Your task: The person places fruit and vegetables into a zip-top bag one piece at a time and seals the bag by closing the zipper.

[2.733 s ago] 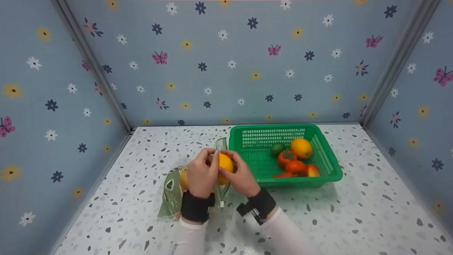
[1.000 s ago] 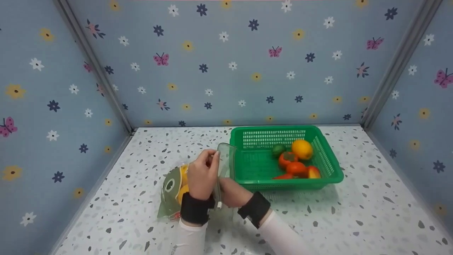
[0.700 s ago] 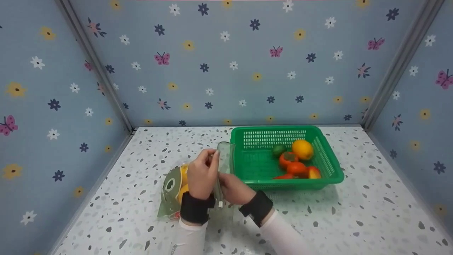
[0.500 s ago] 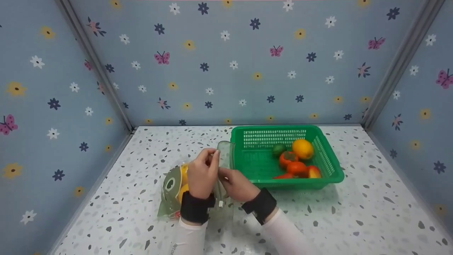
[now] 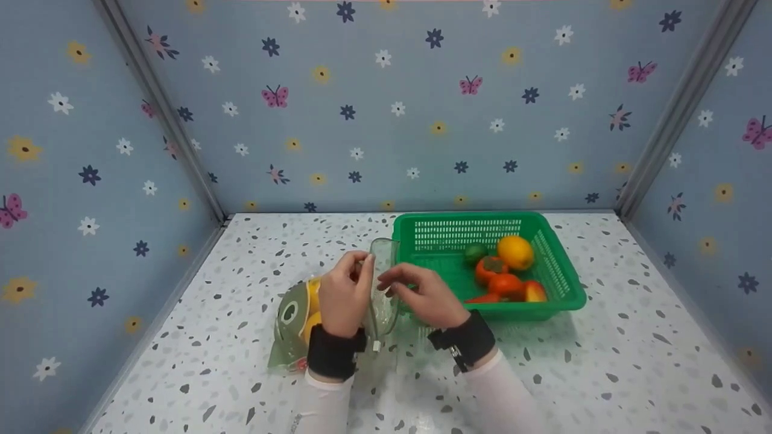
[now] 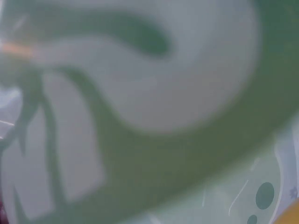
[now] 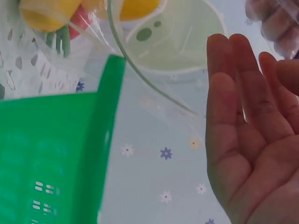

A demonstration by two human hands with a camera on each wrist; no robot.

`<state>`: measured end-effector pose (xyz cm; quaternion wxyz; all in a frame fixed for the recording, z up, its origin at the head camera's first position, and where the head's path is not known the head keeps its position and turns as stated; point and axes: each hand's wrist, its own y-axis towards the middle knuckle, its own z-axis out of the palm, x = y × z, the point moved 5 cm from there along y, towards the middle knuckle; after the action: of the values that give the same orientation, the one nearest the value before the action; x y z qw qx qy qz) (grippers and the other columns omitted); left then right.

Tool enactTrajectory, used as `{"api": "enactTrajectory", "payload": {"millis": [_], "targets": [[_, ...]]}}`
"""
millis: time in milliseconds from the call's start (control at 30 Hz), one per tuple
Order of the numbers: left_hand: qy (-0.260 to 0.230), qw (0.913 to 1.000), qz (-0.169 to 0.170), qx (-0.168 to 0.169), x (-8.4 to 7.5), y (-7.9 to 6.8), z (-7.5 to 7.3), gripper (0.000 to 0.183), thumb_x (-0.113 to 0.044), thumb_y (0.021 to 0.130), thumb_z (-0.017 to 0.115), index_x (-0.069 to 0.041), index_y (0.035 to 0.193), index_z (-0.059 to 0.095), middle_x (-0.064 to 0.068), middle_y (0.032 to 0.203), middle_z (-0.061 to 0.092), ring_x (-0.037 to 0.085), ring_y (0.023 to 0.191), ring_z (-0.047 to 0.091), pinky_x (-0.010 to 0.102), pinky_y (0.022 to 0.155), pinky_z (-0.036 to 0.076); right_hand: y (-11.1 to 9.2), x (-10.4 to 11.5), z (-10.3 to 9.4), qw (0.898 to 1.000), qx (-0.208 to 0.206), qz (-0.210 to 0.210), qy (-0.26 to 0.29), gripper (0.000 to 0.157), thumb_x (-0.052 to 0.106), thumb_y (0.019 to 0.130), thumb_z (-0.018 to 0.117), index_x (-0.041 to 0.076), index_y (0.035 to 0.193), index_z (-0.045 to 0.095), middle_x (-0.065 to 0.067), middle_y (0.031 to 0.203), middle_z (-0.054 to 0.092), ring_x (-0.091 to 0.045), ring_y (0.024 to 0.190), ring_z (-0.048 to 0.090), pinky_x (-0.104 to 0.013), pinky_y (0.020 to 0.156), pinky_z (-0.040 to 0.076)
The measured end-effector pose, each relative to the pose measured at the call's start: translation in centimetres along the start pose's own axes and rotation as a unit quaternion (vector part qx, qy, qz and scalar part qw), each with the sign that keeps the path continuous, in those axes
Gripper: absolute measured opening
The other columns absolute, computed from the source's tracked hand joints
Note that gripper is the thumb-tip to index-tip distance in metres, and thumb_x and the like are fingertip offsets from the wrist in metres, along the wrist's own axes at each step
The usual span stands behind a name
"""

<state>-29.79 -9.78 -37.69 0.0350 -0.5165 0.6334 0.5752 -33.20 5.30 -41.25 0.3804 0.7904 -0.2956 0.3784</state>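
My left hand [image 5: 345, 295] pinches the edge of a clear zip bag [image 5: 292, 328] with a green print, its white slider [image 5: 376, 346] hanging below the hand. Round yellow-orange fruit [image 5: 314, 295] shows inside the bag, partly hidden behind that hand. To the right of the bag's mouth, my right hand [image 5: 427, 295] has loosely bent fingers with nothing between them. In the right wrist view its palm [image 7: 261, 154] faces the camera, beside the bag's open rim [image 7: 154, 84]. The left wrist view is mostly filled by the blurred green print [image 6: 154, 163].
A green plastic basket [image 5: 561, 265] stands at the back right. It holds an orange [image 5: 515, 252], a green fruit [image 5: 476, 253], a persimmon [image 5: 490, 270] and several other red items. Floral panels [image 5: 410, 108] enclose the speckled table [image 5: 603, 374].
The orange between my hands has gone into the bag. My right hand has come out of the bag's mouth, up and to the right, while the left keeps its hold.
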Motion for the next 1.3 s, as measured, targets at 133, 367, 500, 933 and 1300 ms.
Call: {"api": "enactTrajectory", "payload": {"millis": [133, 367, 500, 933, 1300], "targets": [[0.000, 1.0000, -0.001, 0.003, -0.1, 0.0, 0.0, 0.012, -0.013, 0.099, 0.067, -0.003, 0.095, 0.073, 0.004, 0.060, 0.054, 0.002, 0.053, 0.035, 0.022, 0.052, 0.031, -0.3, 0.1, -1.4, 1.000, -0.027, 0.004, 0.012, 0.022, 0.005, 0.104, 0.055, 0.001, 0.123, 0.067, -0.017, 0.116, 0.073, -0.032, 0.102, 0.072, -0.049, 0.092, 0.058], [-0.002, 1.0000, -0.001, 0.004, -0.1, 0.0, 0.0, 0.012, -0.013, 0.099, 0.067, -0.003, 0.094, 0.072, 0.004, 0.060, 0.055, 0.003, 0.054, 0.037, 0.021, 0.052, 0.031, -0.6, 0.6, -4.5, 0.995, -0.086, -0.010, 0.038, 0.027, 0.005, 0.105, 0.055, -0.004, 0.130, 0.058, -0.023, 0.121, 0.069, -0.035, 0.106, 0.069, -0.038, 0.094, 0.058], [-0.004, 0.9999, -0.007, 0.009, -0.1, 0.0, -0.1, 0.012, -0.013, 0.099, 0.067, -0.002, 0.095, 0.072, 0.005, 0.060, 0.054, 0.004, 0.054, 0.037, 0.021, 0.053, 0.030, -0.3, 0.7, -6.7, 0.992, -0.118, -0.006, 0.049, 0.028, 0.001, 0.104, 0.054, -0.005, 0.131, 0.056, -0.025, 0.123, 0.067, -0.027, 0.103, 0.069, -0.030, 0.094, 0.057], [-0.004, 0.9995, -0.023, 0.022, 0.1, -0.1, -0.1, 0.013, -0.014, 0.099, 0.067, -0.002, 0.096, 0.072, 0.004, 0.061, 0.053, 0.009, 0.054, 0.039, 0.022, 0.053, 0.031, 1.8, -3.7, -14.0, 0.972, -0.141, 0.157, -0.102, 0.041, 0.016, 0.106, 0.054, 0.003, 0.144, 0.047, -0.021, 0.151, 0.047, -0.040, 0.133, 0.051, -0.055, 0.108, 0.045], [-0.012, 0.9995, -0.018, 0.025, 0.0, 0.0, 0.2, 0.014, -0.013, 0.100, 0.066, -0.001, 0.096, 0.072, 0.005, 0.061, 0.055, 0.009, 0.054, 0.039, 0.022, 0.053, 0.031, 1.3, -10.3, -19.9, 0.899, -0.077, 0.343, -0.262, 0.055, 0.021, 0.104, 0.046, -0.006, 0.152, 0.037, -0.036, 0.155, 0.037, -0.057, 0.143, 0.032, -0.064, 0.118, 0.029]]}}
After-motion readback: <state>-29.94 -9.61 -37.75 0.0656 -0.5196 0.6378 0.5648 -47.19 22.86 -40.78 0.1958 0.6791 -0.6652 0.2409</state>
